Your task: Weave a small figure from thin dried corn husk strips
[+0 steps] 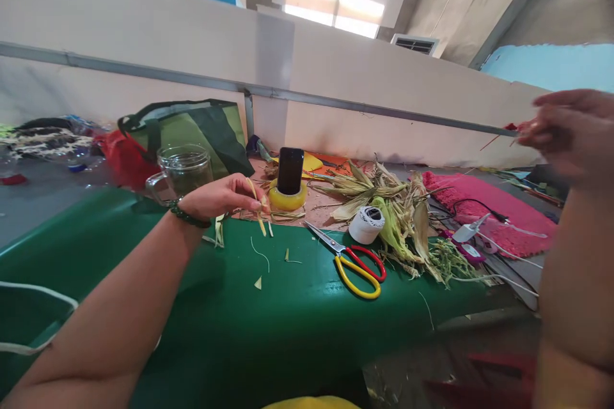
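Note:
My left hand [229,197] pinches a thin, pale yellow strip of corn husk [261,223] between thumb and fingers, above the far part of the green table cover [288,307]. Up at the far right, my right hand [568,131] is raised and blurred, its fingertips pressed together. What lies between them, if anything, is too smeared to make out. Scissors [352,259] with one red and one yellow handle rest on the green cover between the hands. Beside them stands a white spool of thread [367,225]. Small husk scraps [258,283] lie in front of my left hand.
A glass mug [185,172] stands just behind my left wrist, near a green bag [192,131]. A phone [290,170] leans upright in a yellow tape roll [288,197]. Dried corn husks [398,204] are heaped at centre right, beside a pink mat [494,211] and cables [508,278].

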The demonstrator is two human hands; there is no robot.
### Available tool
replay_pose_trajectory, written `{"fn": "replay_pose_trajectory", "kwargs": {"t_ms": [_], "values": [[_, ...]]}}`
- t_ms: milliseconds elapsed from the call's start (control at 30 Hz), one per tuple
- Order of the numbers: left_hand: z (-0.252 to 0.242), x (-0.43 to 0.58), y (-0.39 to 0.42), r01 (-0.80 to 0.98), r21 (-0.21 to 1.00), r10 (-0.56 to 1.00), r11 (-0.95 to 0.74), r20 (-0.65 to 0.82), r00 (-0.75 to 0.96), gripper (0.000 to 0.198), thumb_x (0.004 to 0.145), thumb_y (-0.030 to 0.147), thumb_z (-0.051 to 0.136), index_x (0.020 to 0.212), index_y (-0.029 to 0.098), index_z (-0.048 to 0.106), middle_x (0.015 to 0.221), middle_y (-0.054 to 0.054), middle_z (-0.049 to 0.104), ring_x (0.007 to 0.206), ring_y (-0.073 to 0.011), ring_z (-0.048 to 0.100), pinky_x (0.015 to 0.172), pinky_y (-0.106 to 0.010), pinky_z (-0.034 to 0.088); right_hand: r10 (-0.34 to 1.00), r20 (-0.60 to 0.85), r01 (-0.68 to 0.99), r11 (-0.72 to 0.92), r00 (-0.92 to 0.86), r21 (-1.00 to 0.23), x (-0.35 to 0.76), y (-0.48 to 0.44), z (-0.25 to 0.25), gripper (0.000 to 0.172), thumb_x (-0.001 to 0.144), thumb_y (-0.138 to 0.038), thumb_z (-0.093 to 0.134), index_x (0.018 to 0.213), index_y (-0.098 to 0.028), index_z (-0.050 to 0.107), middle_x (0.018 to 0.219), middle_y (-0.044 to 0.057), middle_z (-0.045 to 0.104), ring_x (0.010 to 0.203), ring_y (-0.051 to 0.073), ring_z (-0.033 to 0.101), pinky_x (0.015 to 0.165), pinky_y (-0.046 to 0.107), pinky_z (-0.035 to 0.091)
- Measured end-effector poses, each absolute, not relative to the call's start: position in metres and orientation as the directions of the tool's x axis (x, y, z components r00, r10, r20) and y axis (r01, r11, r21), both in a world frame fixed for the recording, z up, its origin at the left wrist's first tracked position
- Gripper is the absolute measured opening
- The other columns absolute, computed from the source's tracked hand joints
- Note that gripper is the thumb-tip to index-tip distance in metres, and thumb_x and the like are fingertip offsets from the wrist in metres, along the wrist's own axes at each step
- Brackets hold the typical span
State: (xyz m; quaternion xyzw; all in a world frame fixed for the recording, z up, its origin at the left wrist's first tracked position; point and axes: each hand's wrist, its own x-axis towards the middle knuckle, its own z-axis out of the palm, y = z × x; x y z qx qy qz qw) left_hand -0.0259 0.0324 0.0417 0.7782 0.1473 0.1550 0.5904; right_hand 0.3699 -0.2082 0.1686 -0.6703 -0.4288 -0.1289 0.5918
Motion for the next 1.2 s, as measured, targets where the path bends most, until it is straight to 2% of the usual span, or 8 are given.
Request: {"fn": "replay_pose_trajectory", "kwargs": {"t_ms": [133,233,333,467,700,867,1033,1200], "values": [[0.05,-0.019,0.01,-0.189,0.969,0.429,-0.162,0.242,0.871,0.02,0.059,0.032,0.08,0.06,0.014,0.073,0.086,-0.015,0.072,0.099,-0.0298,0.063,0.076,-0.033,0.05,0.929,0.291,0.831,-0.03,0.228,-0.556,0.281,-0.187,0.148,0.007,0.08,-0.019,0.066,0.087,-0.018,0.067,0.059,0.001,0.062,0.052,0.009,0.054,0.052,0.029,0.04],[0.054,-0.005,-0.014,-0.233,0.962,0.412,-0.141,0.271,0.87,0.013,0.064,0.027,0.078,0.062,0.014,0.073,0.087,-0.014,0.072,0.113,-0.0311,0.057,0.083,-0.034,0.048,0.987,0.149,0.831,0.137,-0.066,-0.539,0.222,-0.155,0.132,0.011,0.083,-0.023,0.062,0.093,-0.019,0.063,0.058,-0.003,0.061,0.054,0.01,0.054,0.052,0.026,0.039],[0.052,0.008,-0.028,-0.244,0.968,0.404,-0.058,0.247,0.881,0.012,0.063,0.025,0.078,0.062,0.014,0.073,0.075,-0.01,0.071,0.094,-0.0242,0.065,0.077,-0.03,0.05,0.966,0.092,0.774,0.251,-0.243,-0.581,0.192,-0.126,0.12,0.007,0.083,-0.023,0.059,0.089,-0.018,0.06,0.058,-0.005,0.057,0.05,0.008,0.048,0.049,0.023,0.036],[0.047,0.01,-0.026,-0.219,0.974,0.403,0.056,0.178,0.898,0.015,0.061,0.026,0.079,0.066,0.013,0.073,0.067,-0.006,0.069,0.071,-0.0164,0.064,0.069,-0.026,0.05,0.957,0.081,0.708,0.263,-0.28,-0.655,0.193,-0.105,0.112,0.006,0.083,-0.018,0.056,0.088,-0.017,0.055,0.054,-0.007,0.052,0.045,0.006,0.042,0.047,0.021,0.034],[0.047,0.003,-0.022,-0.239,0.961,0.476,0.139,0.147,0.867,0.012,0.061,0.021,0.078,0.062,0.012,0.07,0.098,-0.009,0.071,0.089,-0.019,0.066,0.081,-0.027,0.05,0.97,0.084,0.662,0.218,-0.228,-0.718,0.218,-0.096,0.097,0.02,0.08,-0.026,0.061,0.097,-0.016,0.056,0.055,-0.004,0.059,0.048,0.008,0.047,0.048,0.022,0.034],[0.04,0.016,-0.024,-0.169,0.958,0.463,0.232,0.044,0.885,0.016,0.059,0.018,0.08,0.069,0.012,0.071,0.07,-0.004,0.07,0.074,-0.0166,0.068,0.075,-0.025,0.051,0.964,-0.008,0.556,0.146,-0.266,-0.818,0.2,-0.095,0.09,0.023,0.078,-0.029,0.065,0.095,-0.017,0.056,0.051,-0.007,0.055,0.04,0.005,0.038,0.039,0.02,0.025],[0.04,0.004,-0.016,-0.09,0.973,0.495,0.211,-0.027,0.869,0.015,0.061,0.018,0.08,0.071,0.011,0.071,0.077,-0.007,0.073,0.075,-0.0176,0.069,0.075,-0.027,0.052,0.976,-0.006,0.413,0.087,-0.22,-0.907,0.221,-0.097,0.093,0.022,0.078,-0.028,0.065,0.094,-0.017,0.055,0.05,-0.007,0.054,0.037,0.003,0.032,0.037,0.019,0.021],[0.048,0.009,-0.022,-0.166,0.975,0.501,0.146,0.072,0.862,0.012,0.063,0.019,0.078,0.068,0.011,0.07,0.09,-0.009,0.072,0.086,-0.0208,0.069,0.082,-0.029,0.051,0.979,-0.003,0.477,0.096,-0.203,-0.874,0.222,-0.098,0.09,0.022,0.076,-0.024,0.067,0.093,-0.015,0.057,0.051,-0.005,0.057,0.041,0.005,0.041,0.04,0.019,0.025]]}}
